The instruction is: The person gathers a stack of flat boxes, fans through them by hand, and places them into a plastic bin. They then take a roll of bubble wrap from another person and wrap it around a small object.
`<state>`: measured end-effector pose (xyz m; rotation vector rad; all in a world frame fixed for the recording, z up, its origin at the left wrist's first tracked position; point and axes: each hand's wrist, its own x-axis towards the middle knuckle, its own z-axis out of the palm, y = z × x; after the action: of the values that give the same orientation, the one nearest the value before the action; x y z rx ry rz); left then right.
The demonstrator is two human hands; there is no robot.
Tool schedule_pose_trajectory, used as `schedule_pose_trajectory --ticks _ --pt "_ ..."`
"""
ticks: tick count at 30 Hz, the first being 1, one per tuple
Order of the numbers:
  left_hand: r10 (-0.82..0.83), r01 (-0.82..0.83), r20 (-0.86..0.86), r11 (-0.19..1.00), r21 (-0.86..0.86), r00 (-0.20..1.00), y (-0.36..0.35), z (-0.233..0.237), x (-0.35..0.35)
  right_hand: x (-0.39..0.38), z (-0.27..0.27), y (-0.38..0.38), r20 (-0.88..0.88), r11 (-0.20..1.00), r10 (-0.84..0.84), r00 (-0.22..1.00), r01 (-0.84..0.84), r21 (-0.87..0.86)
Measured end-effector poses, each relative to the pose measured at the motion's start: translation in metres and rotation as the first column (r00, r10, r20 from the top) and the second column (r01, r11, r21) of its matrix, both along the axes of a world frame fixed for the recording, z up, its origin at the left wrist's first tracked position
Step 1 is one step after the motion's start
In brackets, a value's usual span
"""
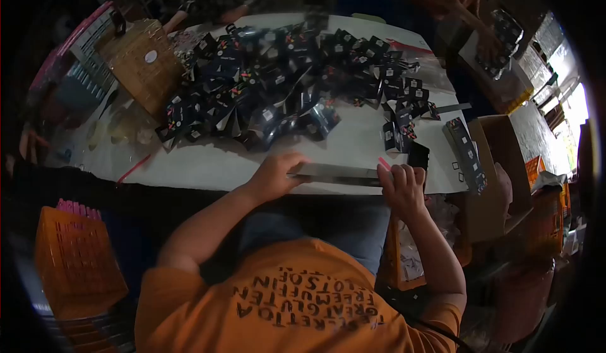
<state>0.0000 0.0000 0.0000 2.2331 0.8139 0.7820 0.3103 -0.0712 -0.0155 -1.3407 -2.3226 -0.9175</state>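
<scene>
Near the front edge of the white table (246, 167), a long flat grey strip (341, 174) is held level between two hands. My left hand (281, 173) grips its left end, fingers closed round it. At the right end my right hand (404, 186) has its fingers wrapped over it, and a small pink piece (384, 163) shows beside the fingertips. Beyond the strip lies a large pile of small black printed packages (271, 88). A dark flat object (418, 155) rests just past my right hand.
A brown carton (142, 63) stands tilted at the back left. A pink strip (134, 168) lies front left. A row of black packages (465, 151) is at the right edge, by an open cardboard box (499, 176). Orange crates (79, 261) flank the table. Other people's arms show beyond.
</scene>
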Motion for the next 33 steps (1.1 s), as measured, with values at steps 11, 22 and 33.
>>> schedule_pose_trajectory --ticks 11,22,33 --pt "0.320 -0.318 -0.020 0.946 0.064 0.947 -0.009 -0.060 -0.048 -0.038 -0.011 0.057 -0.185 0.834 0.220 0.958 -0.283 -0.473" --pt "0.260 -0.285 0.242 0.955 0.076 0.935 0.000 -0.077 -0.044 -0.029 -0.060 0.066 -0.828 0.736 -0.264 0.495 -0.451 -0.505" --pt "0.154 -0.197 0.214 0.961 0.195 0.965 -0.007 -0.061 -0.049 -0.032 -0.042 0.056 -0.855 0.778 -0.160 0.493 -0.471 -0.416"
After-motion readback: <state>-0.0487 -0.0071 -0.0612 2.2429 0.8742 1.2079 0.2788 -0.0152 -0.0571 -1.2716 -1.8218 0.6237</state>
